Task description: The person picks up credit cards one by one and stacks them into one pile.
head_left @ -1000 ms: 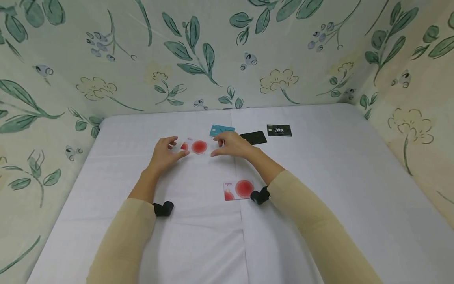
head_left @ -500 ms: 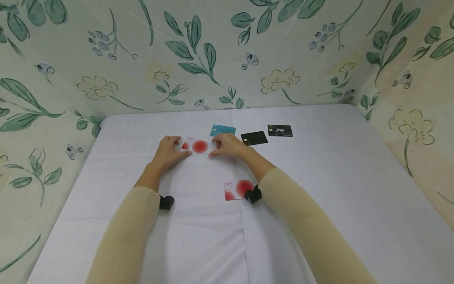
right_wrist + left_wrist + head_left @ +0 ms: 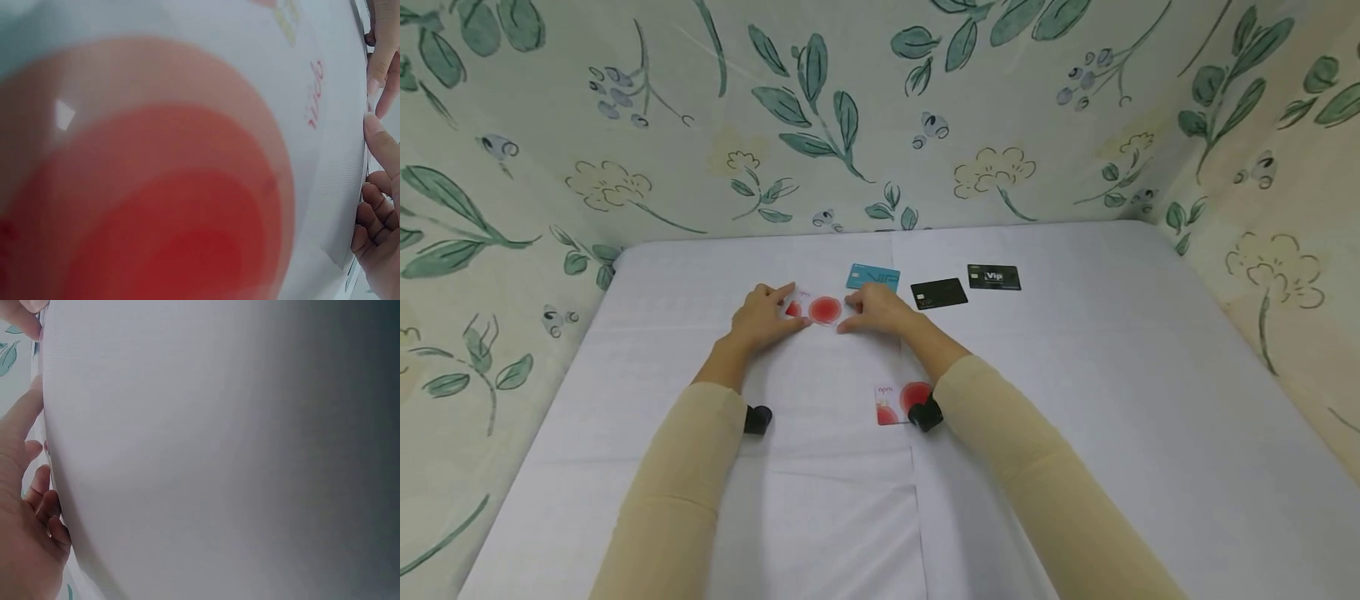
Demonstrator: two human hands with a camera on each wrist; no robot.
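A white card with red circles (image 3: 825, 311) lies near the far middle of the cloth-covered table, between both hands. My left hand (image 3: 762, 318) holds its left end, index fingertip at the far edge and thumb along the near edge. At the right end, my right hand (image 3: 880, 310) has its thumb and index finger at the edges in the same way. The left wrist view shows the left hand (image 3: 28, 494) low over the cloth. A matching red-circled card (image 3: 887, 404) lies closer to me, partly covered by the right wrist camera; it fills much of the right wrist view.
Just beyond the right hand lies a blue card (image 3: 874, 276). To its right are a black card (image 3: 938, 293) and a black card marked Vip (image 3: 994, 277). White cloth (image 3: 1075, 400) covers the table, with a floral curtain (image 3: 865, 108) behind and at the sides.
Both hands have closed in on the white and red card from its two ends, the left hand moving right and the right hand moving left. The other cards have stayed put.
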